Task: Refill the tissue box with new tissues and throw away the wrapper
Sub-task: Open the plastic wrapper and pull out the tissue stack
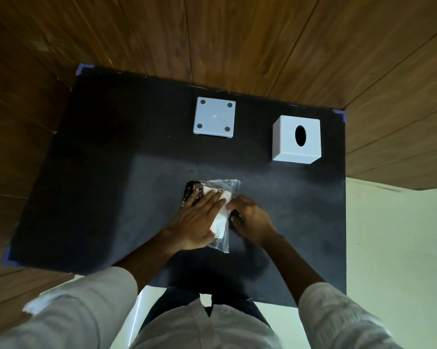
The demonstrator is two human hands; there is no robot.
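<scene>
A pack of tissues in a clear plastic wrapper (224, 187) with a dark patterned end lies in the middle of the black table mat (106, 172). My left hand (196, 219) lies flat on the pack, fingers spread, pressing it down. My right hand (250, 219) pinches the wrapper's right edge with curled fingers. The white cube tissue box cover (296, 139), with a dark oval slot on top, stands at the back right. Its flat white base plate (214, 118), with round pads at the corners, lies to the cover's left.
The black mat is taped at its corners with blue tape (341, 114) and rests over a wooden floor (212, 34). A pale surface (398, 248) lies to the right of the mat. My body and sleeves fill the bottom of the view.
</scene>
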